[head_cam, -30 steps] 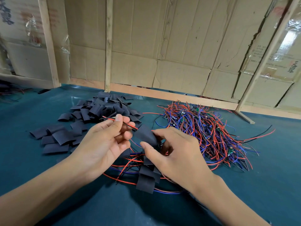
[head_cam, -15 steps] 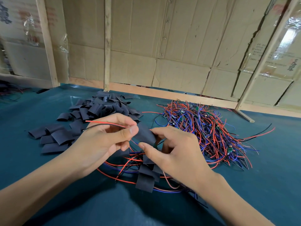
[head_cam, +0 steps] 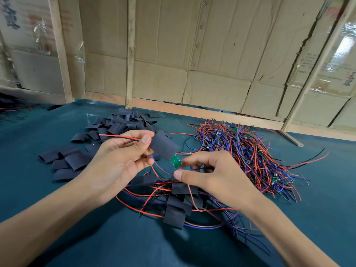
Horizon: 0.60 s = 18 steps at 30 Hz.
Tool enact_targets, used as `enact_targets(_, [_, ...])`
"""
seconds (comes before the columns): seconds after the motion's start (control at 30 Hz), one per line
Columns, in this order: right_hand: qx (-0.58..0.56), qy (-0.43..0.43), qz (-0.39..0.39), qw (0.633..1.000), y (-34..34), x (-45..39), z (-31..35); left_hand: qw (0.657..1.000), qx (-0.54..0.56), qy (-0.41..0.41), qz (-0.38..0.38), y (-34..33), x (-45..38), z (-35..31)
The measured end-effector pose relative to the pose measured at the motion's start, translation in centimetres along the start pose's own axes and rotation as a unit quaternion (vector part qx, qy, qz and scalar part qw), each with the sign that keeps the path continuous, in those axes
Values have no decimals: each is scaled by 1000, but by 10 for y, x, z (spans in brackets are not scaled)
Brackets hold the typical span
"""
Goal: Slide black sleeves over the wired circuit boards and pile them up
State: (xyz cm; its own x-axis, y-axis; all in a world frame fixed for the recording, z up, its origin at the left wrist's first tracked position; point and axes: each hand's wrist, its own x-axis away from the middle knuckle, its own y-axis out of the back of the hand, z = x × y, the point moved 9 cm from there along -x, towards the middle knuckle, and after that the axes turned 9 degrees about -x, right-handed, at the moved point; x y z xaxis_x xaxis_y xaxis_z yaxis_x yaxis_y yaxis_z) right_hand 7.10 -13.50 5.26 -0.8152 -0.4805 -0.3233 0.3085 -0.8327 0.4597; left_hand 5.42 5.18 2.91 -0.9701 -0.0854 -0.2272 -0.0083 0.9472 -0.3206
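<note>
Left hand [head_cam: 119, 158] pinches our sleeve [head_cam: 163, 147] and wires; right hand [head_cam: 210, 174] pinches blue lead, feeding board [head_cam: 175, 160] in.

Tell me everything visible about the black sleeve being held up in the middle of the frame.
The flat matte black sleeve, seemingly soft tubing, hangs tilted above the teal table. The left hand pinches its upper left end, where thin red and black wires emerge. A small green circuit board pokes out of its lower right end, where the right hand holds blue wires.
</note>
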Motion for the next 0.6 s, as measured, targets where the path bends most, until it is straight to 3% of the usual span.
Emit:
enact_targets(0.1, [7,21,-3,1000,0,0,6,1000,1,-4,9,-1,-1,-2])
enact_targets(0.33, [-122,-11,2,992,-5,2,0,999,-10,7,48,-5,-2,-1])
enact_targets(0.5, [-100,46,-1,994,1,3,10,992,-63,-25,106,-13,3,-5])
enact_targets(0.6, [-98,71,-2,993,3,3,17,993,-69,-22,96,-12,3,-4])
